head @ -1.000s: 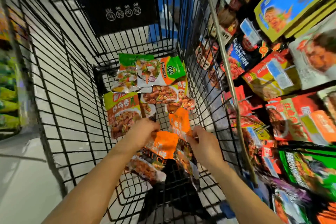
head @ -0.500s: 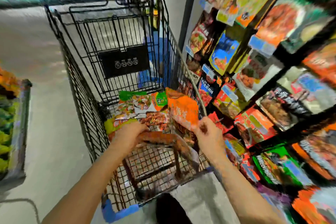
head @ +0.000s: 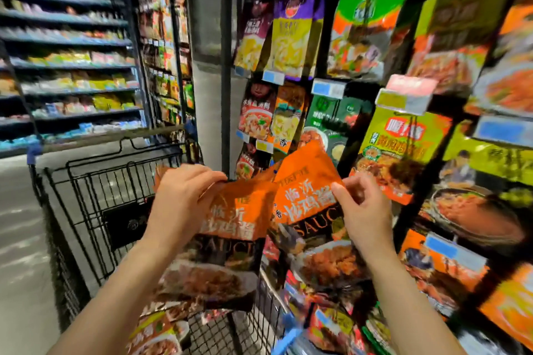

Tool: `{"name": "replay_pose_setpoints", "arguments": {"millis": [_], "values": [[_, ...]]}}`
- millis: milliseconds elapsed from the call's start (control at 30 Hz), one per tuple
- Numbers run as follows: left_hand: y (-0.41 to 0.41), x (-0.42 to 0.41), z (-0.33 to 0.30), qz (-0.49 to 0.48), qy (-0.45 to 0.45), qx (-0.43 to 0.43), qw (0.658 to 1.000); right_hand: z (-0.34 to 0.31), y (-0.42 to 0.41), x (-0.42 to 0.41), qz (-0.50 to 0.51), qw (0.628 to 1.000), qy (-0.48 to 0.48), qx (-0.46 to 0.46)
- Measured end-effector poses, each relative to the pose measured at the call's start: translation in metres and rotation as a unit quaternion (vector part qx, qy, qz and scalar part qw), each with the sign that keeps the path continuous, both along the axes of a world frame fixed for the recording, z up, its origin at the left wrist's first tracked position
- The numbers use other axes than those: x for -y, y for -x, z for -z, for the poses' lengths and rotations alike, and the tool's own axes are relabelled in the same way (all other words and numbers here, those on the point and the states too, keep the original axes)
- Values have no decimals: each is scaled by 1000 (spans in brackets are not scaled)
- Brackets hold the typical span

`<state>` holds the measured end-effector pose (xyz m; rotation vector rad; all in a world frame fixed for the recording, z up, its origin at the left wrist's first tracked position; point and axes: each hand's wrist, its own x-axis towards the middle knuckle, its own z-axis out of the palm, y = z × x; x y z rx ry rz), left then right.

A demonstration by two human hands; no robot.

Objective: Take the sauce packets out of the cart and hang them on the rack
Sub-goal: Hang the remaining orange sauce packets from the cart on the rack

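Observation:
Two orange-and-black sauce packets are held up above the black wire cart [head: 95, 190]. My left hand [head: 184, 199] grips the top of the left sauce packet [head: 230, 239]. My right hand [head: 360, 207] pinches the upper right edge of the right sauce packet [head: 305, 196], which tilts toward the rack [head: 409, 37]. The rack on the right is hung with rows of coloured packets. Another packet [head: 155, 331] lies low in the cart.
Price tags [head: 328, 88] stick out on the rack's hooks. A grey pillar [head: 207, 81] stands behind the cart. Stocked store shelves [head: 66, 66] line the far left across the grey floor aisle [head: 20, 239].
Both hands have lifted the orange packets out of the cart to chest height, and my view has risen from the cart's inside to the rack.

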<state>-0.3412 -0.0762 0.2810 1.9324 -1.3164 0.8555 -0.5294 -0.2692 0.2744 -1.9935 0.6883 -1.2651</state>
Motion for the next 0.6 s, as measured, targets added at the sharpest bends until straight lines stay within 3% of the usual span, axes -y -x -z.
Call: {"name": "replay_pose_setpoints", "arguments": {"millis": [133,367,600], "values": [[24,52,-38,-8,79,63,995,-44,41,39,52,997,46,41],[59,180,-93,137,155,55,977,-119,121,127,144,977,131,89],[109,308,-168,240,178,116,947,-197,182,206,171,963,92,188]]}}
